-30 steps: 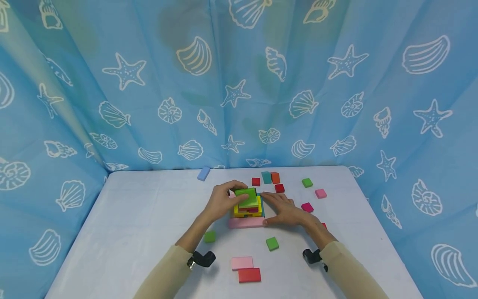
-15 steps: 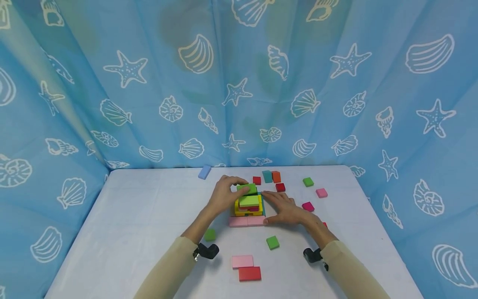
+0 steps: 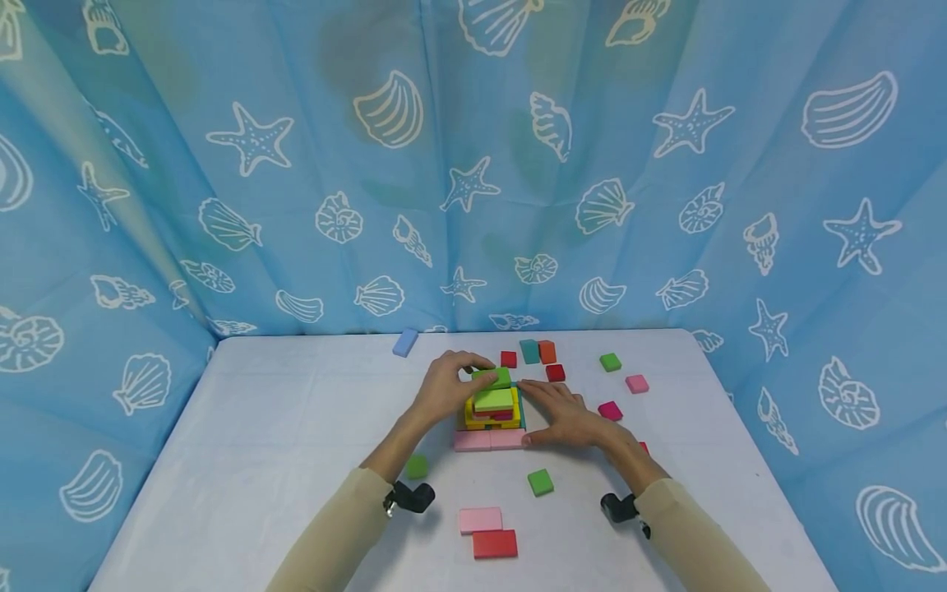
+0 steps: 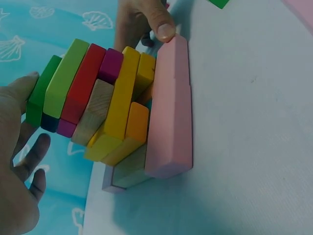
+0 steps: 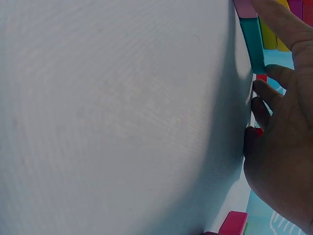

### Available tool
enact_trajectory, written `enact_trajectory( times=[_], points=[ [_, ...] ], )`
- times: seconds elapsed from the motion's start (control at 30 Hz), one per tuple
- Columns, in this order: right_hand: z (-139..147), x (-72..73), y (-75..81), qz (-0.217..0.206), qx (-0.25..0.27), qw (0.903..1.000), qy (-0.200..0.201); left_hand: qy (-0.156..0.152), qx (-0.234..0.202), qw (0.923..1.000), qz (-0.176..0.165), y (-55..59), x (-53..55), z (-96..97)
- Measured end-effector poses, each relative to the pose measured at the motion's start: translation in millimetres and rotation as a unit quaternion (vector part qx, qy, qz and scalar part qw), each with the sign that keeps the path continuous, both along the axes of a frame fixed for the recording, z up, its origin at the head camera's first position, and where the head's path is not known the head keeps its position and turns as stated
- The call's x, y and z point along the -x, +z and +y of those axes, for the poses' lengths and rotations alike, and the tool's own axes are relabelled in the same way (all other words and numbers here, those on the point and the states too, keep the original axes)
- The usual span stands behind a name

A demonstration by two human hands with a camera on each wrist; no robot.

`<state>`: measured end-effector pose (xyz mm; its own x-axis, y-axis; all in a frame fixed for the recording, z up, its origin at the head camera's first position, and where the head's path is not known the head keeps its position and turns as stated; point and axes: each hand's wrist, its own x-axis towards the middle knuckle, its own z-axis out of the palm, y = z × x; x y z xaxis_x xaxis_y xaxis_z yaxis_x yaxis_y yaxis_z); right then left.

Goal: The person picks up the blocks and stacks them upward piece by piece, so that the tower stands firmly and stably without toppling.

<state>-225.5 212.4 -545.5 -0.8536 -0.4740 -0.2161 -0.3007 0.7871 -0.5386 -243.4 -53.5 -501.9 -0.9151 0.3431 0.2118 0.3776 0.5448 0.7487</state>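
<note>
At the table's middle stands a layered stack of coloured wooden blocks. My left hand [image 3: 444, 390] pinches a green block [image 4: 41, 93] at the top, toward the back. In front of it lies a light green block [image 3: 493, 400]. Below come red [image 4: 84, 83], purple [image 4: 111, 66], bare wood [image 4: 93, 110] and yellow blocks [image 4: 122, 93]. Two pink blocks [image 3: 472, 441] line the front of the base. My right hand [image 3: 565, 415] spreads beside the stack, its thumb at the pink end and a finger at the far end of a teal block [image 5: 252, 44].
Loose green [image 3: 540, 482], pink [image 3: 480, 520] and red blocks [image 3: 495, 544] lie nearer the front. Behind are a blue block [image 3: 404, 342], a teal block [image 3: 529, 351] and an orange block [image 3: 547, 352]. Several small blocks lie to the right. A shell-patterned curtain [image 3: 473, 230] hangs behind the table.
My left hand has shifted the green block back, uncovering the light green block in front of it. In the last half second the left hand has barely moved. My right hand stays at the base.
</note>
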Motion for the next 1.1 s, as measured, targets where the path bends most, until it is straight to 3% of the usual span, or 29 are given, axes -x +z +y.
enact_trajectory(
  times=[0.73, 1.1],
  points=[
    [0.8, 0.0, -0.1, 0.000, 0.000, 1.0000, 0.001, -0.001, 0.010, 0.9999, 0.000, 1.8, 3.2, -0.8],
    [1.2, 0.8, -1.7, 0.002, -0.004, 1.0000, 0.001, 0.018, 0.028, 0.9994, 0.000, 0.8, 0.7, -3.4]
  ],
)
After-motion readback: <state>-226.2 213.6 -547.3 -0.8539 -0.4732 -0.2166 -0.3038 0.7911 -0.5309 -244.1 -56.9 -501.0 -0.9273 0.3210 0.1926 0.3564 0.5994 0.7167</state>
